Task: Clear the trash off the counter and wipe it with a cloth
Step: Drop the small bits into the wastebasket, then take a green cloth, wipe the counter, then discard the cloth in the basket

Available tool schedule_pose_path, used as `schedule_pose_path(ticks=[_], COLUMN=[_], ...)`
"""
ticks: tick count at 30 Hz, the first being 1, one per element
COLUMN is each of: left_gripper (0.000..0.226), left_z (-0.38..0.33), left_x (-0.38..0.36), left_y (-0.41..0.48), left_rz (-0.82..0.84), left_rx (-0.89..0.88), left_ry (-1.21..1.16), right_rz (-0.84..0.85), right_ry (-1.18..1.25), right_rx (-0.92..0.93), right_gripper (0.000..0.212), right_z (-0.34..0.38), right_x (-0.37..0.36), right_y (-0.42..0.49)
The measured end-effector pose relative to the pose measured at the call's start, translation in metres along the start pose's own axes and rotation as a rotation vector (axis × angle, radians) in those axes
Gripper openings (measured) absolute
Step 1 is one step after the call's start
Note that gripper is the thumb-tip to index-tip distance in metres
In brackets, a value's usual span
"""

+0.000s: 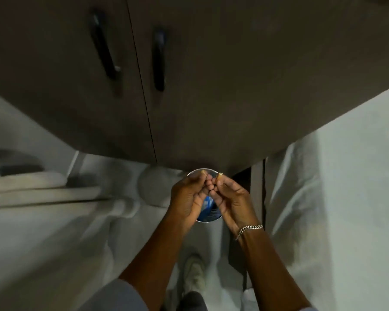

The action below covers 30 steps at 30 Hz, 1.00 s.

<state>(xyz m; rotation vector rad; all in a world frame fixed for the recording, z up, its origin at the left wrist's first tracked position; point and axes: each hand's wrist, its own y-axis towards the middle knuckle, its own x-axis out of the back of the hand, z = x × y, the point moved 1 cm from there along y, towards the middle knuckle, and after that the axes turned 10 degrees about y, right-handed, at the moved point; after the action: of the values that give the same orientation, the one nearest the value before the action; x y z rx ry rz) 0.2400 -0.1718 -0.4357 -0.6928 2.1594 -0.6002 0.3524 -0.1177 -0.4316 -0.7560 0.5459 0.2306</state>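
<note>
My two hands meet fingertip to fingertip directly over a small round bin with a shiny metal rim (209,220) on the floor. My left hand (186,198) has its fingers bunched together; whether it holds anything is unclear. My right hand (233,199), with a chain bracelet on the wrist, pinches a small tan scrap (220,174) at its fingertips. A blue piece of trash (207,204) lies inside the bin, partly hidden by my hands. Neither the counter top nor a cloth for wiping is in view.
A dark brown cabinet (211,86) with two black handles (158,59) rises just behind the bin. White sheeting (346,176) covers things on the right and on the left (43,221). My shoe (194,274) stands on the floor below the bin.
</note>
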Motion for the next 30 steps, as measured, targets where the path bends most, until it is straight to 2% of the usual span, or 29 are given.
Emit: schedule_pose_path(ticks=[3,6,8,11,14,16,18,19,22,24,26,28,30], left_gripper=[0.014,0.028,0.035,0.036,0.026,0.03,0.023,0.018,0.017,0.015,0.023,0.038,0.039], left_z=[0.058,0.076,0.065,0.02,-0.055,-0.1,-0.142,-0.162,-0.201,-0.214,-0.221,-0.225,-0.231], left_x=[0.045,0.081,0.092,0.095,0.098,0.1,0.108,0.114,0.144,0.169,0.194,0.214,0.222], left_y=[0.05,0.066,0.036,-0.048,-0.159,-0.224,-0.282,-0.308,-0.359,-0.374,-0.371,-0.359,-0.353], left_rz=[-0.093,-0.153,-0.166,-0.212,-0.287,-0.322,-0.42,-0.522,-1.035,-1.344,-1.424,-1.367,-1.315], left_rx=[0.142,0.289,0.311,0.24,0.053,-0.077,-0.248,-0.344,-0.53,-0.521,-0.372,-0.209,-0.209], left_ry=[0.222,0.2,0.105,-0.043,-0.026,0.034,0.078,0.111,0.302,0.442,0.465,0.434,0.426], right_rz=[-0.233,-0.358,-0.316,-0.231,-0.049,0.117,0.307,0.395,0.568,0.601,0.628,0.679,0.702], right_ry=[-0.212,-0.29,-0.28,-0.236,-0.384,-0.457,-0.511,-0.556,-0.727,-0.824,-1.033,-1.381,-1.543], right_rx=[-0.104,-0.205,-0.265,-0.333,-0.407,-0.396,-0.331,-0.282,-0.037,0.216,0.423,0.436,0.402], right_gripper=[0.027,0.036,0.037,0.045,0.04,0.033,0.03,0.028,0.021,0.017,0.021,0.038,0.046], right_z=[-0.054,-0.076,-0.078,-0.072,-0.066,-0.064,-0.067,-0.07,-0.097,-0.123,-0.152,-0.178,-0.193], right_x=[0.072,0.11,0.102,0.054,-0.046,-0.119,-0.197,-0.233,-0.32,-0.364,-0.391,-0.403,-0.404], right_y=[0.04,0.051,0.034,-0.006,-0.065,-0.107,-0.151,-0.169,-0.202,-0.212,-0.213,-0.209,-0.204])
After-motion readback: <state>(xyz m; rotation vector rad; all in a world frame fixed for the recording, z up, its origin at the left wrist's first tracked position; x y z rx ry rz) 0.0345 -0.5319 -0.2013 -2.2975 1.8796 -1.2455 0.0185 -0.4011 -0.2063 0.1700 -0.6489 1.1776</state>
